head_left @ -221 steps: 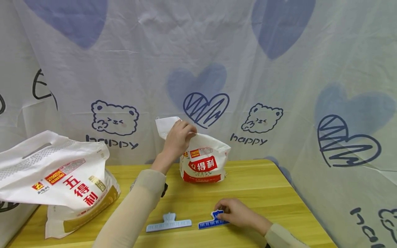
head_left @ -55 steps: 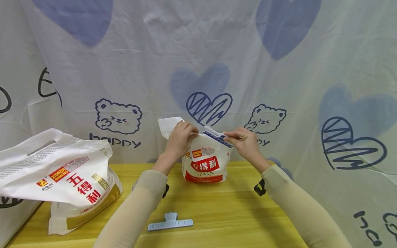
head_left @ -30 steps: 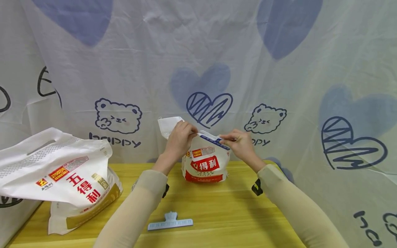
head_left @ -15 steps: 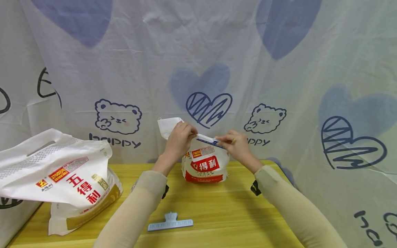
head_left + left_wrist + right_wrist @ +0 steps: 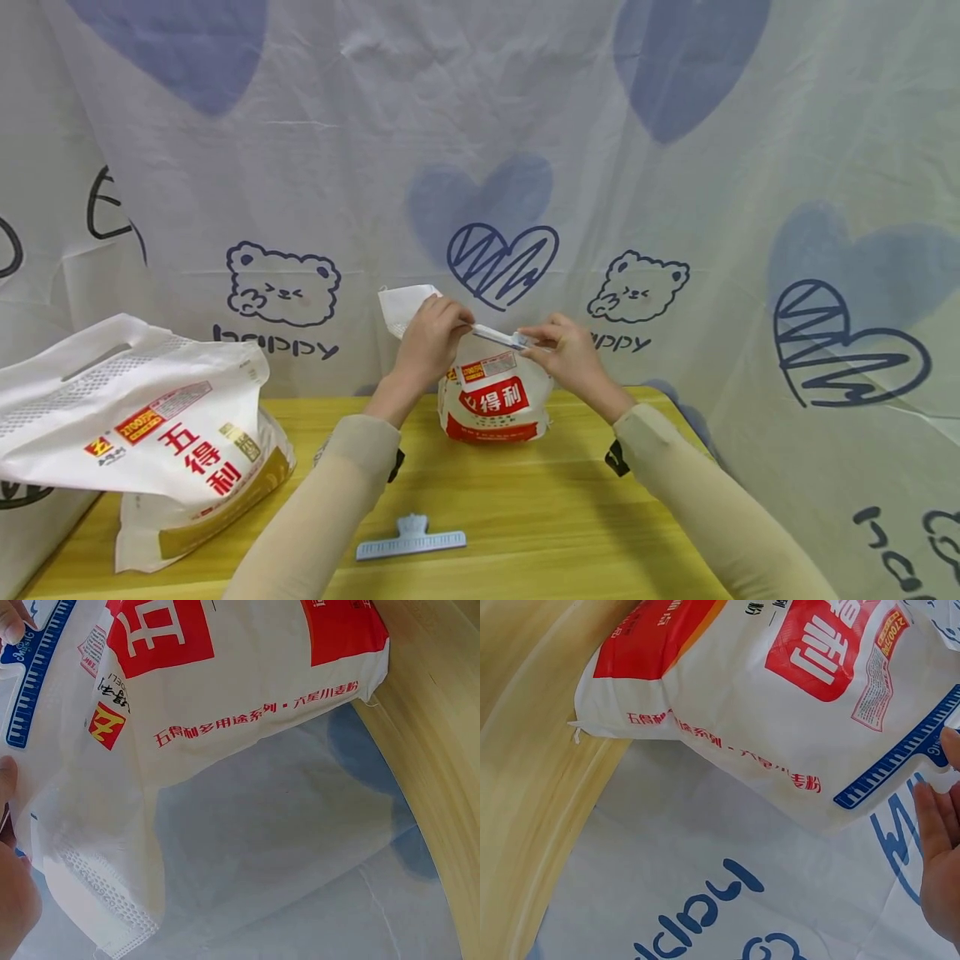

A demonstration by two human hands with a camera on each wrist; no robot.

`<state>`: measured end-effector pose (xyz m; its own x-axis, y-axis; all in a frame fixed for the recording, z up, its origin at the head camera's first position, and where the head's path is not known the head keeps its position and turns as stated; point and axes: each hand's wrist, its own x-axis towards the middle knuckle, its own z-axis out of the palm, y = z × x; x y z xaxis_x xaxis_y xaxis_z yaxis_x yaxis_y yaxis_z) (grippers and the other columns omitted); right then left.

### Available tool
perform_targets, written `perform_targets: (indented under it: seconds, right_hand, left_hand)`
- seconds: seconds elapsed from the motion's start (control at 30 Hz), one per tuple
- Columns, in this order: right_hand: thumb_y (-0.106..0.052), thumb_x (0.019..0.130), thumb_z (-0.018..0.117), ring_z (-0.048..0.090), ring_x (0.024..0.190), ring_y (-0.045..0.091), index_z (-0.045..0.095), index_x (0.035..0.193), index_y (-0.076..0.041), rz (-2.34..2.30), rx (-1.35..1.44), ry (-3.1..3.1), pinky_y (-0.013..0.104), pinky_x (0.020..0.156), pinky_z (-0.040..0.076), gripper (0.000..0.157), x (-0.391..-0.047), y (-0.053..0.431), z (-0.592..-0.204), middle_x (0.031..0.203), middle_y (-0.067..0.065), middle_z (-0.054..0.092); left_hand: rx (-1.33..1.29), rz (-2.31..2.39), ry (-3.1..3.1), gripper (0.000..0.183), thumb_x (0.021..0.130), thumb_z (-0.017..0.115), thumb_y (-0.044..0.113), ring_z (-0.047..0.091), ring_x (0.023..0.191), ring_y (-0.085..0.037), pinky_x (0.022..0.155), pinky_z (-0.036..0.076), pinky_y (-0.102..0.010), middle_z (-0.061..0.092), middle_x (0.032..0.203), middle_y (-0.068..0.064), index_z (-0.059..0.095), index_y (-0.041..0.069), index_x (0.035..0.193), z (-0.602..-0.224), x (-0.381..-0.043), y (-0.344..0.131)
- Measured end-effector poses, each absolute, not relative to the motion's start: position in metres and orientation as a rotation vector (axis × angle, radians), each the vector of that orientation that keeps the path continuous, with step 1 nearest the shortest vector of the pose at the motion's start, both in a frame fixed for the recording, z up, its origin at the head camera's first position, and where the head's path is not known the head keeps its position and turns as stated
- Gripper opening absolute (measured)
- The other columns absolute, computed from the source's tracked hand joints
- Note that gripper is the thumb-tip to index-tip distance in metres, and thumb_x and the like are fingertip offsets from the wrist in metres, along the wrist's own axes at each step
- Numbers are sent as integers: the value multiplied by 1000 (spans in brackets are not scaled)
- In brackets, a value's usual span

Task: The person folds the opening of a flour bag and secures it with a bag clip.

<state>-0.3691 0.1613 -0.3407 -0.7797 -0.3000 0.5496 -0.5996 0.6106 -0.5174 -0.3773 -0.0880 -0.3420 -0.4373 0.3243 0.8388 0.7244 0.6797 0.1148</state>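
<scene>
A white and red flour bag (image 5: 495, 421) stands at the back of the table. My left hand (image 5: 427, 337) grips its gathered top, leaving the white handle end (image 5: 405, 307) sticking out to the left. My right hand (image 5: 566, 354) pinches the grip of a blue piano-key bag clip (image 5: 498, 337), which lies along the bag's top edge to the right of my left hand. In the right wrist view the clip (image 5: 896, 760) spans the upper edge of the bag, thumb and fingers at its grip. The left wrist view shows the clip's keyed face (image 5: 34, 679) against the bag.
A light blue bag clip (image 5: 411, 542) lies on the wooden table (image 5: 525, 500) near the front. At the left a larger white and gold flour bag (image 5: 198, 467) leans with its handle hole up. A printed cloth (image 5: 360, 167) hangs behind the table.
My right hand picked the blue clip off the table and brought it up to the bag's top. Lately it shifted left and tipped edge-on in the head view. My left hand kept its hold.
</scene>
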Motion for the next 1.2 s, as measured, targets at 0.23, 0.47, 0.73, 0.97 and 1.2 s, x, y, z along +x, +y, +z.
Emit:
perform_targets:
  seconds: [0.23,0.47,0.73,0.97,1.2]
  right_hand:
    - [-3,87,83,65,106,27,77,116,-6,994,746,-2367,41,96,59,30,-366,160,-346,104,8,64]
    - [-6,90,81,63,111,26,74,122,-7,1079,746,-2324,43,98,58,33,-365,159,-350,114,7,66]
    - [-14,97,74,62,120,30,71,128,-6,1191,749,-2253,51,102,55,32,-362,162,-355,127,11,68]
    - [-18,100,71,59,127,28,68,135,-8,1256,721,-2198,53,106,51,37,-357,165,-363,139,8,64]
    - [-18,101,70,53,138,27,64,142,-11,1275,695,-2139,49,114,44,42,-349,164,-371,149,7,59]
  left_hand:
    - [-835,-571,-2023,9,95,74,3,62,103,-28,100,52,-39,70,105,-9,72,3,103,-344,-375,-93]
    - [-845,-564,-1995,15,95,74,4,63,114,-29,112,44,-41,72,116,-11,74,2,110,-348,-373,-99]
    - [-798,-545,-2028,32,92,79,6,60,127,-31,120,36,-53,69,131,-12,71,3,122,-354,-360,-103]
    - [-814,-617,-1959,40,90,80,5,58,132,-34,117,38,-58,65,140,-14,68,2,128,-359,-348,-103]
    - [-778,-647,-1875,45,88,80,6,56,133,-40,113,41,-62,62,144,-17,66,0,130,-368,-340,-109]
